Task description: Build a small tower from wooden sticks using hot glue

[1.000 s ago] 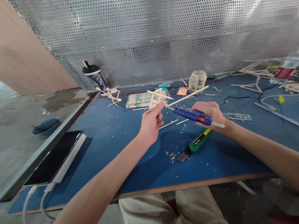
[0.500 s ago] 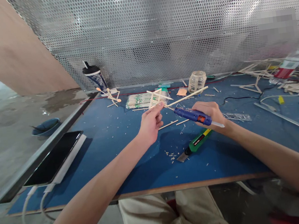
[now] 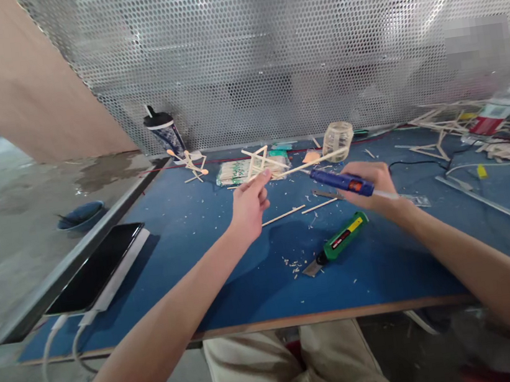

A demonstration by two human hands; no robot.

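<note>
Pinched in the fingers of my left hand (image 3: 251, 203) is a small frame of thin wooden sticks (image 3: 258, 160), with one long stick reaching out to the right. My right hand (image 3: 374, 185) is closed around a blue hot glue gun (image 3: 341, 181), a clear glue stick poking from its rear. The gun's nozzle points left toward the frame, a little apart from my left fingers. Below the hands, a green utility knife (image 3: 341, 239) lies on the blue table (image 3: 259, 291) beside small wood shavings. Loose thin sticks (image 3: 284, 215) lie between the hands.
A phone (image 3: 98, 268) with white cables lies at the left. Behind the hands are a packet of sticks (image 3: 234, 172), a round stick-built container (image 3: 337, 139) and a dark-lidded cup (image 3: 165, 131). Sticks and a bottle (image 3: 502, 105) crowd the right, before a perforated metal panel (image 3: 227, 50).
My right hand has drawn the glue gun right, away from the frame. My left hand has shifted slightly left with the frame, uncovering more of the knife handle and a metal blade behind it.
</note>
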